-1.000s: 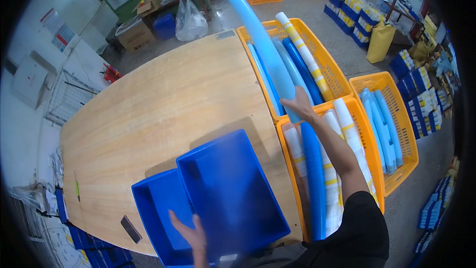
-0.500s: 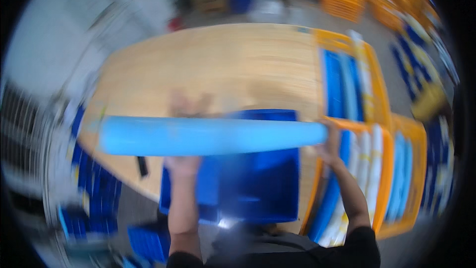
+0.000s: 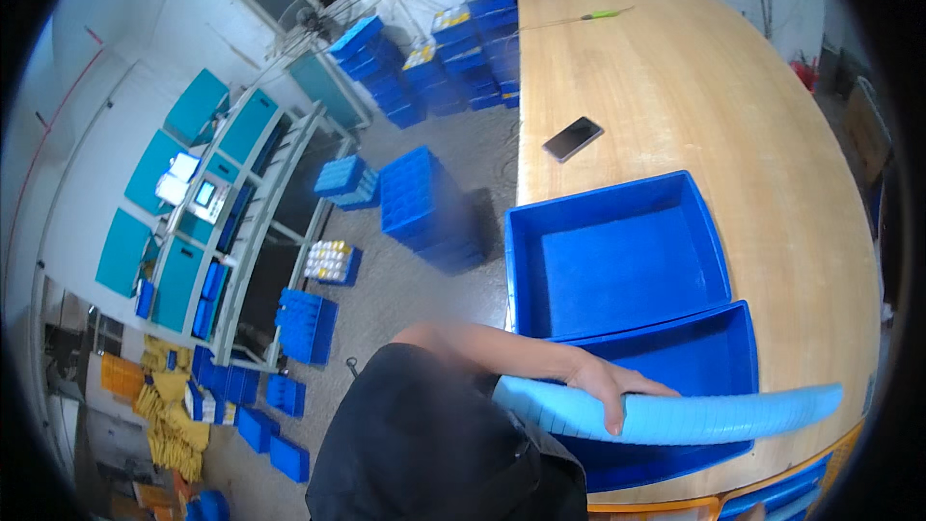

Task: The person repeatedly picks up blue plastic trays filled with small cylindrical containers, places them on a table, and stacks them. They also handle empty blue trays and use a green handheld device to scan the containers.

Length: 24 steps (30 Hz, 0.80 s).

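A long light-blue column [image 3: 733, 418], ringed with fine cross lines like many thin pieces stacked together, curves across the near part of the table. My left hand [image 3: 617, 388] is closed over it from above, thumb on the near side and fingers along the top. Its left end goes behind my black sleeve. Beneath it lies a blue bin [image 3: 714, 347], partly covered; a second blue bin [image 3: 617, 265] stands against its far side, with a bare bottom. Only a sliver of skin, likely my right hand [image 3: 755, 513], shows at the lower edge by the orange crate; its fingers are hidden.
A phone [image 3: 574, 139] and a thin green-handled tool [image 3: 603, 14] lie on the wooden table [image 3: 666, 87]. An orange crate [image 3: 666, 509] holding blue columns adjoins its near edge. Stacked blue trays [image 3: 424, 198] stand on the floor at left, before a teal-panelled machine [image 3: 178, 280].
My view has swung to the left. The light-blue column, earlier held up level between both hands, is now low over the near bin with my left hand on top.
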Motion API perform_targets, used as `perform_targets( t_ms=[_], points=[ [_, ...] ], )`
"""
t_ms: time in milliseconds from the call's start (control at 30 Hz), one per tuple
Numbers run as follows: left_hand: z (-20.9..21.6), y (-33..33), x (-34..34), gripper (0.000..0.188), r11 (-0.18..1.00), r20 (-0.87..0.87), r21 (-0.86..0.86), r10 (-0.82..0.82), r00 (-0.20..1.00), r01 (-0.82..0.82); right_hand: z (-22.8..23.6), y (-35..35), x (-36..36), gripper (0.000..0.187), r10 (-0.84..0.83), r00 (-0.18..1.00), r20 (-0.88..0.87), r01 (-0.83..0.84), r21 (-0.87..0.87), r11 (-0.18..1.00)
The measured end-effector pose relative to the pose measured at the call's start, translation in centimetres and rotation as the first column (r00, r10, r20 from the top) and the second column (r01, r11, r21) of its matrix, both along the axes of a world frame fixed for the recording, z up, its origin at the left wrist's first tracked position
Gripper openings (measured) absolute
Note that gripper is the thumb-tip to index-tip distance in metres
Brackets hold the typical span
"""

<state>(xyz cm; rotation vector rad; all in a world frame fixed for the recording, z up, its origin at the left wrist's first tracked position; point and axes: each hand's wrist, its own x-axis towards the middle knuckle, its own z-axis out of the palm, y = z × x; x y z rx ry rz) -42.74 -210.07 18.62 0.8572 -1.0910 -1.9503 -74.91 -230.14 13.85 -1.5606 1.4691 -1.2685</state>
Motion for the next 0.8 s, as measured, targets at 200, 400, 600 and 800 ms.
perform_targets(
  t_ms=[200, 400, 600, 800],
  points=[
    [-2.2, -0.2, 1.0, 0.129, 0.987, 0.17, -0.053, 0.157, 0.973, -0.151, 3.9, 2.9, 1.1, 0.048, -0.063, 0.997, 0.047, 0.046, 0.293, 0.955],
    [-2.5, 0.1, 0.6, 0.131, 0.978, 0.226, -0.023, 0.208, 0.952, -0.208, 5.5, 3.8, 0.8, 0.049, -0.112, 0.989, 0.095, 0.052, 0.485, 0.873],
    [-1.3, 1.2, 0.1, 0.129, 0.957, 0.236, -0.07, 0.289, 0.928, -0.28, 7.4, 4.3, 1.4, 0.05, -0.126, 0.983, 0.132, 0.023, 0.592, 0.806],
    [0.7, 4.6, 2.3, 0.13, 0.931, 0.263, -0.161, 0.36, 0.895, -0.327, -0.7, -0.8, -4.7, 0.061, 0.035, 0.96, 0.277, -0.145, 0.385, 0.911]
  ],
)
